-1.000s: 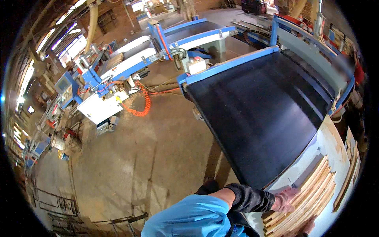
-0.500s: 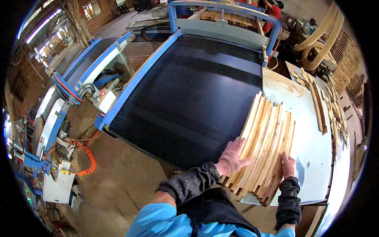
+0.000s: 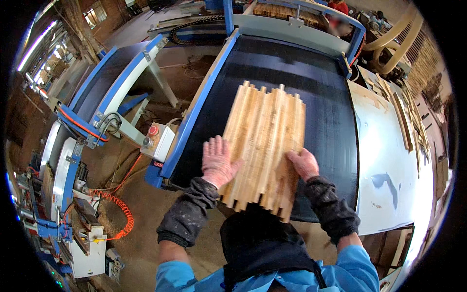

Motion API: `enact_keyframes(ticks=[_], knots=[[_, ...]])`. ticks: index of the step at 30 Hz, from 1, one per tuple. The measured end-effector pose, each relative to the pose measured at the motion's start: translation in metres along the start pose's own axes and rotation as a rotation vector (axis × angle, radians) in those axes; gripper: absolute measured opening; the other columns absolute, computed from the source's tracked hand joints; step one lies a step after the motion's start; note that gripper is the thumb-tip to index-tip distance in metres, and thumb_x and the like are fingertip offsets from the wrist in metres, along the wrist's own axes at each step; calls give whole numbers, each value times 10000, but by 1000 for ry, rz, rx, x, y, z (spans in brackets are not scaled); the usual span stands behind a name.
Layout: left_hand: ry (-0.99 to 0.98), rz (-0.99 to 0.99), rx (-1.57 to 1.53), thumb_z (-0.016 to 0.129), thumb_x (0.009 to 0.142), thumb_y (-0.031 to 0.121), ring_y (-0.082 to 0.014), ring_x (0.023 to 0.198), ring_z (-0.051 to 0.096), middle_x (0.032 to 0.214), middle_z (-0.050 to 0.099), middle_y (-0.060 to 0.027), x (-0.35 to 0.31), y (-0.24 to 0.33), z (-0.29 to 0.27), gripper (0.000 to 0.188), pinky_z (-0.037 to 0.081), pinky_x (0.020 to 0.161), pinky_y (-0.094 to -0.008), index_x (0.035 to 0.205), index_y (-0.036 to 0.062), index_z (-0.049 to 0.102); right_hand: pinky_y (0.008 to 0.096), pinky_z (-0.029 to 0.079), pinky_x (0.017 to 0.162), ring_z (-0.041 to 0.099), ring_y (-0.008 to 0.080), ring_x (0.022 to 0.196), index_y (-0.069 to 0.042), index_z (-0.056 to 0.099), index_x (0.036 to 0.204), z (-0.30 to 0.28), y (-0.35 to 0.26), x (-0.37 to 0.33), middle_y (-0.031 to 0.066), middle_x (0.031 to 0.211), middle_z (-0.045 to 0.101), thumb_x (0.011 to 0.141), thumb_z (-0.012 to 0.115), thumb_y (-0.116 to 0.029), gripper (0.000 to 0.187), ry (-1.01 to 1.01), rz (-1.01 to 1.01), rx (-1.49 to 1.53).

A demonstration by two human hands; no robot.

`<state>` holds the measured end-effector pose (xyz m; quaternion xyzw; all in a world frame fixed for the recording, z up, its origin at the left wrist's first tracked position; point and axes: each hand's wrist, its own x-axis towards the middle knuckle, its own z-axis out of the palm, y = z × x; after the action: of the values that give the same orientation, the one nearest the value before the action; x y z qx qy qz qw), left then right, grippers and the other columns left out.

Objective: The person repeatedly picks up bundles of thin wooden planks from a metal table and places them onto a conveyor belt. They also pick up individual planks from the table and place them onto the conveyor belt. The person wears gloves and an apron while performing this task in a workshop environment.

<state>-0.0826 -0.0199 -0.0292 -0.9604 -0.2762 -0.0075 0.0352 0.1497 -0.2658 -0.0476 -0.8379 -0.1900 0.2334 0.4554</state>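
Observation:
A bundle of light wooden strips (image 3: 262, 141) lies side by side on the black conveyor belt (image 3: 321, 112), its uneven near ends reaching past the belt's front edge toward my apron. My left hand (image 3: 217, 163), in a pinkish glove, rests flat at the bundle's left side, fingers stretched and apart, thumb over the outer strips. Against the right side, my right hand (image 3: 304, 164) grips the edge with its thumb on top; its other fingers are partly hidden.
A pale side table (image 3: 384, 170) adjoins the belt on the right, with loose sticks (image 3: 401, 112) along its far edge. A blue frame (image 3: 292, 7) spans the belt's far end, where a person in red (image 3: 339, 6) stands. At left are a control box with a red button (image 3: 158, 138) and an orange coiled hose (image 3: 124, 219).
The strips have moved left from the pale table onto the belt, with both my hands along their sides. They now lie closer together. The whole view has also shifted.

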Motion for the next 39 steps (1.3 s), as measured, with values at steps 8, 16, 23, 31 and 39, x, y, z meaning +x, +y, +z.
enact_keyframes(ticks=[8, 16, 23, 31, 39], knots=[[43, -99, -76, 464, 1042, 701, -455, 1668, 101, 1784, 144, -309, 38, -56, 48, 1052, 8, 1355, -548, 1708, -58, 170, 447, 589, 992, 756, 403, 1109, 76, 732, 1224, 99, -69, 54, 275, 1158, 775, 938, 733, -549, 687, -99, 74, -169], [187, -386, -538, 722, 993, 471, -403, 1534, 433, 1658, 463, -234, -15, -82, 11, 833, 343, 1283, -516, 1639, 31, 431, 400, 570, 977, 704, 288, 1131, 32, 652, 1307, 95, -27, 47, 179, 1195, 740, 1020, 725, -383, 509, -140, -166, 21], [490, -552, -601, 758, 972, 214, -388, 1276, 641, 1346, 694, -231, -133, -98, 39, 465, 488, 1131, -468, 1372, -3, 664, 355, 504, 1126, 644, 226, 1293, 42, 526, 1548, 94, 41, -15, 136, 1377, 696, 1003, 791, -157, 637, -124, -94, 553], [583, -644, -815, 783, 974, 149, -258, 1247, 645, 1394, 638, -177, -150, -137, 93, 584, 537, 1077, -388, 1481, -54, 575, 354, 507, 1109, 644, 244, 1307, 52, 535, 1540, 103, 29, -26, 166, 1401, 694, 1011, 779, -162, 621, -234, -116, 578], [-5, -371, -909, 686, 1015, 283, -228, 1032, 715, 1119, 787, -133, -74, -107, 40, 407, 556, 917, -401, 1234, -57, 731, 406, 601, 901, 747, 242, 1026, -50, 691, 1314, 38, 0, -32, 136, 1112, 787, 967, 743, -306, 434, -114, -85, 200]])
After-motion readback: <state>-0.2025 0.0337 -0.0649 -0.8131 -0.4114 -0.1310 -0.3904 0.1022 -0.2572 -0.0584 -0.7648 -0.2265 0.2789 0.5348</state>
